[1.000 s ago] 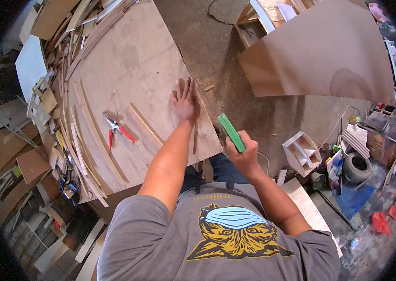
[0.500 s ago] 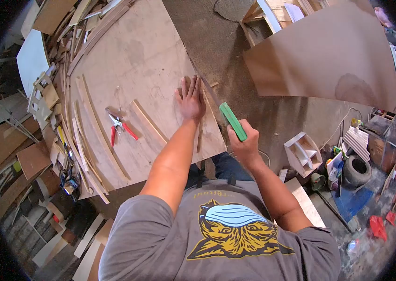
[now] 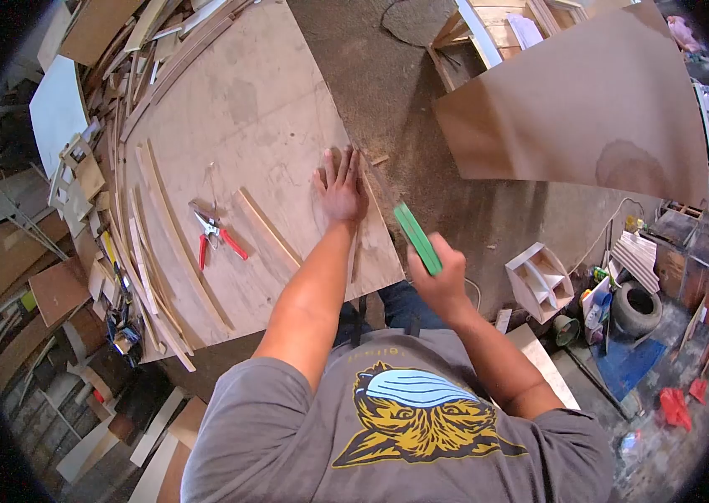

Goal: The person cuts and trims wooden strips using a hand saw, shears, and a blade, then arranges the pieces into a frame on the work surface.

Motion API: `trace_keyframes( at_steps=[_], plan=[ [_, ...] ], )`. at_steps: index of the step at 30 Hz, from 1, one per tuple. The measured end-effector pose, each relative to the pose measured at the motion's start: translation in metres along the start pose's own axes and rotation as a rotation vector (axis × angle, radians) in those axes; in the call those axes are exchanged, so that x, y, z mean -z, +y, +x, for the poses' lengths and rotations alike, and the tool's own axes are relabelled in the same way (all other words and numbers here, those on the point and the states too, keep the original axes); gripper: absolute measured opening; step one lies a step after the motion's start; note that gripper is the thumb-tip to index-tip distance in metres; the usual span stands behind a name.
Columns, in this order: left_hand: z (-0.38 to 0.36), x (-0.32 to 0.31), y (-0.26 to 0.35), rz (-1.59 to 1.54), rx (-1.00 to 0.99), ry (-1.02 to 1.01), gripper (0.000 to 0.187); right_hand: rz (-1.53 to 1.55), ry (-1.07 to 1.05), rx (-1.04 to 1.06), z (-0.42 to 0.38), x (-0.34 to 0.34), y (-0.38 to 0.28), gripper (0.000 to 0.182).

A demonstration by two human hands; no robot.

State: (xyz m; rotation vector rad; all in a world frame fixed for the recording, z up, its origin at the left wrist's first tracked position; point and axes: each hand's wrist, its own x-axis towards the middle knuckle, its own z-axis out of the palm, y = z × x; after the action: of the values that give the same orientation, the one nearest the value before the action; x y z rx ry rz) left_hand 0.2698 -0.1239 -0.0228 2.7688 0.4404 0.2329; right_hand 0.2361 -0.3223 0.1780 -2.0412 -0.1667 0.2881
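Note:
My right hand (image 3: 441,272) is wrapped round the green handle (image 3: 418,238) of a handsaw, just off the right edge of the plywood tabletop (image 3: 237,101). The saw's thin blade (image 3: 384,186) points away from me beside that edge and is blurred. My left hand (image 3: 342,191) lies flat near the same edge, fingers stretched forward, pressing on a narrow wood strip (image 3: 356,256) that is mostly hidden under it. Left of my forearm rest a short wood strip (image 3: 269,226) and red-handled pliers (image 3: 219,236).
Long thin wood strips (image 3: 174,230) and a pile of offcuts (image 3: 82,180) line the table's left side. A large brown sheet (image 3: 572,101) leans at the upper right. On the floor at right stand a small wooden shelf box (image 3: 540,282) and a tyre (image 3: 638,307).
My right hand has drawn the saw back toward my body and slightly down. My left hand stays pressed at the table edge.

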Motion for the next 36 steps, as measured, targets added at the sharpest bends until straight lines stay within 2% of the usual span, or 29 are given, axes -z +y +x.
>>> trace_keyframes(
  at_steps=[3,9,13,17,21,28,36],
  plan=[
    [0.001,0.006,0.004,-0.008,0.017,-0.002,0.051,-0.075,0.005,-0.037,0.042,-0.028,0.009,0.015],
    [0.001,-0.001,0.002,-0.036,0.015,0.02,0.051,-0.054,-0.065,-0.012,0.014,0.008,-0.014,0.016],
    [0.0,0.003,0.003,-0.051,0.004,0.05,0.049,-0.12,-0.038,-0.002,0.046,-0.023,-0.001,0.016],
    [-0.001,-0.006,0.0,-0.03,0.012,0.047,0.047,-0.044,-0.052,-0.056,0.011,0.014,-0.022,0.016],
    [0.0,0.002,0.001,-0.063,0.012,0.048,0.046,-0.092,-0.069,0.03,0.038,-0.014,-0.005,0.016],
    [0.004,0.012,0.006,0.027,-0.008,0.0,0.047,-0.038,-0.044,-0.101,0.042,0.009,-0.021,0.019],
    [0.001,0.003,0.002,-0.018,-0.001,0.046,0.055,-0.039,-0.027,-0.039,0.043,-0.012,-0.009,0.019]
  ],
)
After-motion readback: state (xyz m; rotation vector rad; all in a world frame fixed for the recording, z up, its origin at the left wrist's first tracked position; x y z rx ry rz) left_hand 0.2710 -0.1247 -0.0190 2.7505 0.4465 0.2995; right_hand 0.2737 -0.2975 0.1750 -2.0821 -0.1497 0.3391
